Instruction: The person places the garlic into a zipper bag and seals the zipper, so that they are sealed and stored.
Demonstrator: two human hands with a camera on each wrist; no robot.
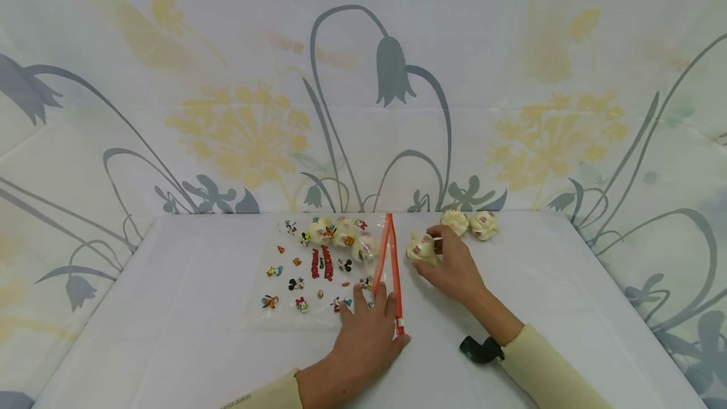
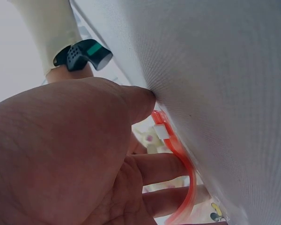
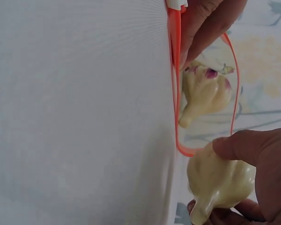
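My right hand (image 1: 454, 264) grips a pale garlic bulb (image 1: 422, 248) with purple marks, just right of the mouth of a clear zip bag (image 1: 255, 317). In the right wrist view, thumb and fingers close round this bulb beside the red-edged opening. Cartoon figures and red lettering are printed on the bag. Several garlic bulbs (image 1: 343, 232) lie inside it, near its far edge. My left hand (image 1: 363, 339) rests on the bag's near right part with fingers spread, touching the red zip edge (image 1: 397, 276). A white slider (image 2: 161, 131) shows close to the left thumb.
Two more garlic bulbs, one pale (image 1: 455, 221) and one purple-marked (image 1: 484, 226), sit at the table's back edge, beyond my right hand. A flower-printed cloth (image 1: 352, 112) hangs behind the white table (image 1: 170, 358). A black device (image 1: 481, 350) is strapped to the right wrist.
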